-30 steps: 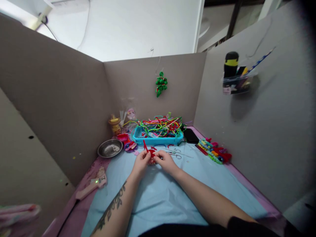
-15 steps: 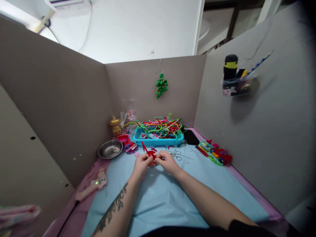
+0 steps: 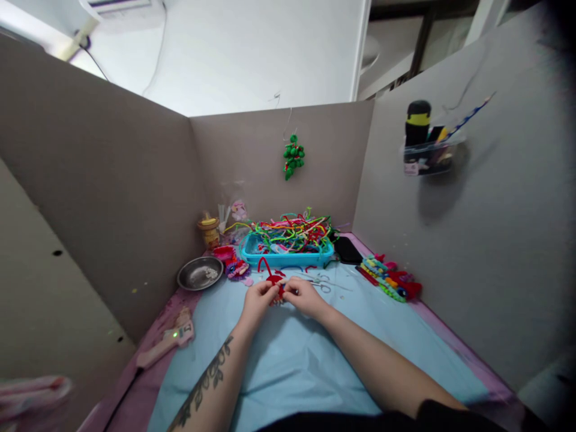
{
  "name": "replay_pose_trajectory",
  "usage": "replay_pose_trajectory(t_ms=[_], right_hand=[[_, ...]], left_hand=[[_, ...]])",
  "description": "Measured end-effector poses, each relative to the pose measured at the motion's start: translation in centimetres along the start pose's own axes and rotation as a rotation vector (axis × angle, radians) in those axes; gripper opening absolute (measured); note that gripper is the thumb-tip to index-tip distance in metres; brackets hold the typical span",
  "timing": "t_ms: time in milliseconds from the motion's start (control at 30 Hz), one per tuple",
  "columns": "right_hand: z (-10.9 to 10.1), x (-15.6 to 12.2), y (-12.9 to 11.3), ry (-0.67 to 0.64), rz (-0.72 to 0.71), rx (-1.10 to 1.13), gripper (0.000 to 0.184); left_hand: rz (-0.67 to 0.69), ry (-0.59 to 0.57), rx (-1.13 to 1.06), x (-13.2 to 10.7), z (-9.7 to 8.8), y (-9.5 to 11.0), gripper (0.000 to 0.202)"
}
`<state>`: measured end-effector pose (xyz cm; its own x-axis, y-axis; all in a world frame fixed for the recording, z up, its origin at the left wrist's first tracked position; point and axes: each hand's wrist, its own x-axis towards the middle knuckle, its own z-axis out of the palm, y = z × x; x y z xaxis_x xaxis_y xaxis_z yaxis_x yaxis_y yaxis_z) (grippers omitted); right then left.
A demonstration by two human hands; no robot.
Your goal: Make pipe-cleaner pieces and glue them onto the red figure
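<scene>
A small red fuzzy craft piece point(image 3: 276, 281), seemingly made of pipe cleaner, is pinched between my two hands over the blue sheet. My left hand point(image 3: 260, 298) grips its left side with thumb and forefinger. On the other side my right hand point(image 3: 303, 295) pinches it too, fingers curled. From its top a red pipe cleaner end point(image 3: 263, 261) arcs up and bends over to the left. The fingers hide much of the piece, and its lower edge shows orange bits. Just right of my right hand lie scissors point(image 3: 323, 287).
Behind the hands stands a blue tray point(image 3: 288, 259) heaped with colourful pipe cleaners. A metal bowl point(image 3: 189, 279) with small white pieces and a pink glue gun point(image 3: 164, 345) are at left. At right lie a black phone point(image 3: 347, 249) and finished-looking fuzzy pieces point(image 3: 389, 279).
The red pipe cleaner end, straight and slanting before, now curves into an arch. Both hands stay in nearly the same place on the piece.
</scene>
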<state>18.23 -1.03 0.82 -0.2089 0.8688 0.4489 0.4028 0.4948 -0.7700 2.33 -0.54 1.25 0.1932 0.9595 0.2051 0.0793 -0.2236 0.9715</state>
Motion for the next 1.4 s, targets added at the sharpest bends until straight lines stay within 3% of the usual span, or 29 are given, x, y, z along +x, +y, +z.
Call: replay_pose_trajectory(t_ms=[233, 400, 567, 733, 867, 1033, 1233, 1400], right_hand=[[0.0, -0.1, 0.1, -0.008, -0.028, -0.085, 0.011], [0.1, -0.6, -0.3, 0.070, -0.177, -0.129, 0.024], [0.1, -1.0, -0.3, 0.133, -0.253, -0.198, 0.018], [0.1, -1.0, -0.3, 0.156, -0.279, -0.156, 0.017], [0.5, -0.9, -0.6, 0.177, -0.142, -0.052, 0.016], [1.3, -0.6, -0.9, 0.141, 0.092, 0.270, 0.018], [1.3, -0.5, -0.9, 0.155, 0.162, 0.436, 0.025], [0.5, -0.3, -1.0, 0.158, 0.121, 0.327, 0.018]], left_hand=[[0.072, 0.090, 0.178, 0.0, -0.2, 0.1, 0.031], [-0.023, 0.109, -0.038, 0.2, -0.1, -0.5, 0.036], [-0.109, 0.096, -0.211, 0.3, 0.2, -0.9, 0.040], [-0.139, 0.068, -0.251, 0.2, 0.3, -0.8, 0.041], [-0.113, 0.079, -0.279, 0.2, 0.4, -0.6, 0.040], [-0.055, 0.094, -0.268, -0.1, 0.6, 0.0, 0.039], [-0.023, 0.081, -0.204, -0.4, 0.7, 0.5, 0.038], [-0.045, 0.067, -0.163, -0.2, 0.2, 0.6, 0.035]])
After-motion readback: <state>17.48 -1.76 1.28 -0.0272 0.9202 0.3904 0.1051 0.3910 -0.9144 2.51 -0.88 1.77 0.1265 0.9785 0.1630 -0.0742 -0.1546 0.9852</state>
